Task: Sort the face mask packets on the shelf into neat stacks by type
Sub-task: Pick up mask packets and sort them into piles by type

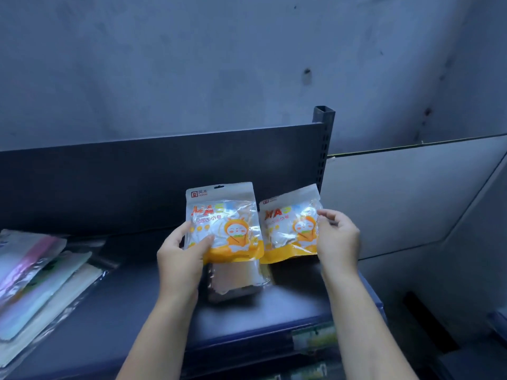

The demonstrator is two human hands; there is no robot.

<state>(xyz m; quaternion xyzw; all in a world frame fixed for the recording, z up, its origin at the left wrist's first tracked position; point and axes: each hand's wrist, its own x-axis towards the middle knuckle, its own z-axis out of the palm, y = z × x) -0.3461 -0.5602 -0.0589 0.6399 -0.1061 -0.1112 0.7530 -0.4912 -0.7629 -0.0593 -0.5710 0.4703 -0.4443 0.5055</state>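
Note:
Two matching orange-and-white mask packets with a cartoon figure are held up above the dark shelf (288,300). My left hand (182,256) grips the left packet (223,223) by its lower left edge, thumb on the front. My right hand (337,238) holds the right packet (289,224) by its right edge. The packets stand side by side, almost touching. Below the left one, a clear packet with brownish contents (233,281) lies flat on the shelf.
A loose pile of pastel and clear mask packets (35,281) lies at the shelf's left end. A dark back panel (137,182) and a perforated upright post (323,144) stand behind. Price labels (312,338) line the front edge. A grey wall panel is on the right.

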